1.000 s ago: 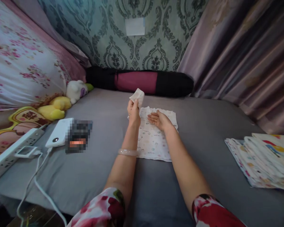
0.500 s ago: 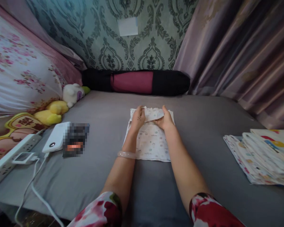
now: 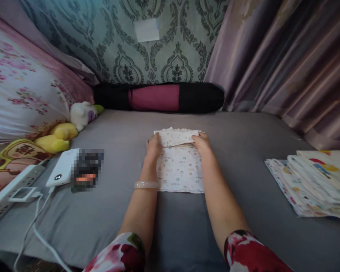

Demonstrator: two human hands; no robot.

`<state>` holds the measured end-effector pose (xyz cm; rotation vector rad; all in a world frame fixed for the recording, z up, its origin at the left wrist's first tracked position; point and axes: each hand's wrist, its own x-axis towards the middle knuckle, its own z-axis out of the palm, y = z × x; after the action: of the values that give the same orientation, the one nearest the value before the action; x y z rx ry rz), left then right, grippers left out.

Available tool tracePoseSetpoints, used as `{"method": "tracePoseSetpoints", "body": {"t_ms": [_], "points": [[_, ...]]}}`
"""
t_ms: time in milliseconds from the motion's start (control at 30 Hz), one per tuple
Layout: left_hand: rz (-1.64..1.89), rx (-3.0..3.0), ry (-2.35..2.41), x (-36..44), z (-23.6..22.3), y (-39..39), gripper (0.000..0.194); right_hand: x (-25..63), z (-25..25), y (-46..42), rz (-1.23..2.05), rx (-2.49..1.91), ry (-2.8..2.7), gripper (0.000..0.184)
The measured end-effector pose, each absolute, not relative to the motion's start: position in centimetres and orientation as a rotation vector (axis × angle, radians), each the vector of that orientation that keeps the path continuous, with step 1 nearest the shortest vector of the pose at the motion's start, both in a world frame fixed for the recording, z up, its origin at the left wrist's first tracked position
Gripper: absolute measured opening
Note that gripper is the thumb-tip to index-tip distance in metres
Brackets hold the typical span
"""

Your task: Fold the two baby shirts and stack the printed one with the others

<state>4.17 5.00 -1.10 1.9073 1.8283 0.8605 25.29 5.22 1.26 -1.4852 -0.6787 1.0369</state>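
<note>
A small white cloth with a pale printed pattern lies flat on the grey bed sheet. Its far edge is folded back toward me into a narrow band. My left hand grips the left end of that folded band, fingers curled on it. At the right end of the band, my right hand is pinched on the fabric the same way. Both forearms reach forward over the sheet, the left with a pale bangle at the wrist.
A stack of folded patterned cloths sits at the right. At the left are a white power bank, a power strip with cables, plush toys and floral pillows. A black-and-maroon bolster lies against the far wall, curtains at right.
A second ago my left hand held the cloth's corner up while the right lay flat on it. Both hands have since brought the far edge down and slid apart to the fold's ends.
</note>
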Motion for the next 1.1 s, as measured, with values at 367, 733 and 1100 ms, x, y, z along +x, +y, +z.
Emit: {"method": "tracePoseSetpoints", "body": {"t_ms": [367,733,1100], "points": [[0.937,1.887,1.838,4.2,-0.3,4.8,0.053,27.5,1.1,4.5,0.478,-1.904,-1.174,0.048],[0.772,2.239,1.665,8.9,1.5,3.7,0.052,20.5,1.9,2.9,0.203,-1.736,-2.078,0.050],[0.602,2.204,1.836,7.5,0.0,4.4,0.047,19.1,0.7,2.6,0.226,-1.877,-2.173,0.053]]}}
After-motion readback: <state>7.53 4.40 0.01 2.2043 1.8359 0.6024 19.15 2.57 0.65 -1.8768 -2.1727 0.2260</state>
